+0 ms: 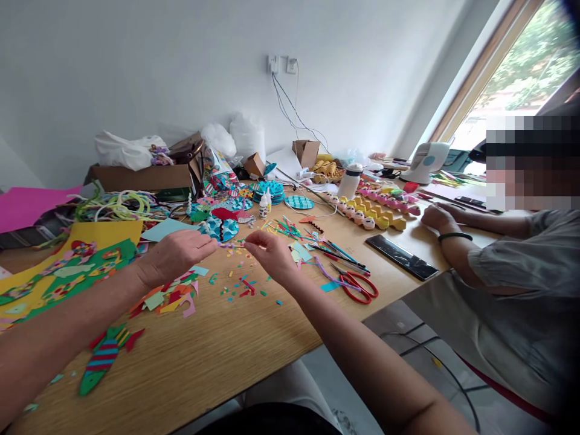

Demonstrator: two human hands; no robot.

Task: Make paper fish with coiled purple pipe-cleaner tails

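Note:
Between my two hands stretches a thin, purplish pipe cleaner (232, 245), held level just above the table. My left hand (181, 254) pinches one end, and the fingers of my right hand (268, 251) close on the other. Small paper snippets (244, 284) lie scattered beneath. Behind my left hand is a blue patterned disc (222, 229) with a dark wavy strip on it. A purple pipe cleaner (333, 275) rests to the right beside red-handled scissors (357, 285). A green paper fish (103, 360) with red and blue stripes lies at the near left.
White glue bottles (263, 206) stand behind my hands. Pens (339, 257), a black phone (401, 257) and painted egg-carton caterpillars (362, 211) are on the right. A person (512, 254) sits there, forearms on the table. Yellow and green paper (104, 241) covers the left.

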